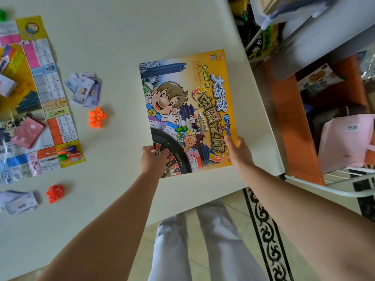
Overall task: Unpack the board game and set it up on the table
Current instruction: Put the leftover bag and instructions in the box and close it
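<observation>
Board (46, 94) and orange pieces (97, 117) already lie out on the table (121, 37); left hand (152, 159) and right hand (237, 151), fingers curled, grip the game box (188, 112), which probably only needs setting aside

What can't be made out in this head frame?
Head view only:
board: cut off by the left edge.
box: cover faces up; contents hidden, lid alone or whole box unclear.
right hand: fingers hidden under the box edge.
banknotes: print too small.
green piece: blurred, cut by the top-left corner.
</observation>
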The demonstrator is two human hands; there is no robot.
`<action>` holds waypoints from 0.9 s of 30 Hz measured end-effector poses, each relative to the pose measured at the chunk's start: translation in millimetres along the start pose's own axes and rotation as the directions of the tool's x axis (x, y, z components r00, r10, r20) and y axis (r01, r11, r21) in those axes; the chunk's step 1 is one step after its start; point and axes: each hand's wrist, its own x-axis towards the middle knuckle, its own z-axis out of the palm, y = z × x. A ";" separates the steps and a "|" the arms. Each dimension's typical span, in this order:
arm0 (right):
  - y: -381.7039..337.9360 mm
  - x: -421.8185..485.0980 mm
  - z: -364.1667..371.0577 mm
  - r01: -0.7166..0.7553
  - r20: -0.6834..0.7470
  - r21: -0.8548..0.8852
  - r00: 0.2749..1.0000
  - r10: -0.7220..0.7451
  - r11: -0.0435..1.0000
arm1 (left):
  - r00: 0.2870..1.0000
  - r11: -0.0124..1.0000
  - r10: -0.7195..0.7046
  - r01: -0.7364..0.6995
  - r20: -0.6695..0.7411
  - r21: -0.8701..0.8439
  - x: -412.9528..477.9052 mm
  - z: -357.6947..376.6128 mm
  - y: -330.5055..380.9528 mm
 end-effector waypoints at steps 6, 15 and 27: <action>-9.6 23.6 -2.6 -0.081 0.026 -0.143 0.996 0.085 0.986 | 0.999 0.999 -0.029 0.030 0.037 -0.034 14.9 9.1 8.9; -20.4 35.5 -0.7 -0.167 0.105 -0.026 0.980 0.169 0.986 | 0.973 0.948 -0.191 0.217 0.129 -0.233 29.3 6.3 8.5; -45.3 17.9 -20.1 -0.206 0.311 0.064 0.934 0.176 0.977 | 0.984 0.879 -0.169 0.177 0.058 -0.442 -4.7 -4.5 30.0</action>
